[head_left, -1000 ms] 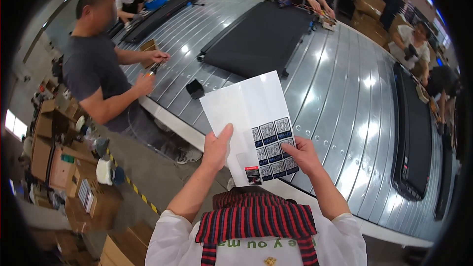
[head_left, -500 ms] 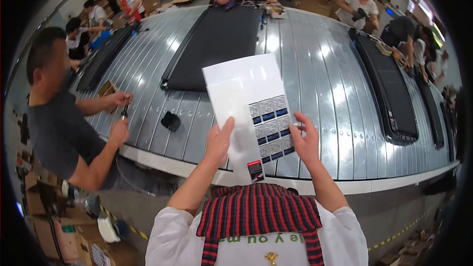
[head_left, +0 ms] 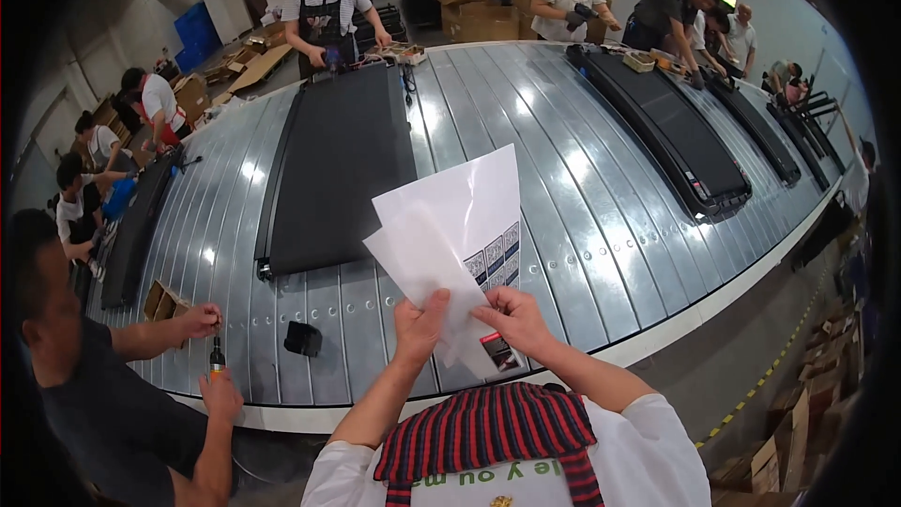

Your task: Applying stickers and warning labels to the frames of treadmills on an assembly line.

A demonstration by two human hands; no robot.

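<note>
Clearly, left hand pinches white sheets, right hand also, at four o'clock; black panel at ten.

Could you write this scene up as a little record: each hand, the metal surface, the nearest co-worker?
Left hand: gripping white sheets, thumb on top
Right hand: pinching the sheets lower down
On the sheets: square code labels
Metal surface: slatted, holding a large flat black panel and a small black item, among other things
Nearest co-worker: at left, dark shirt, holding a slim tool
</note>
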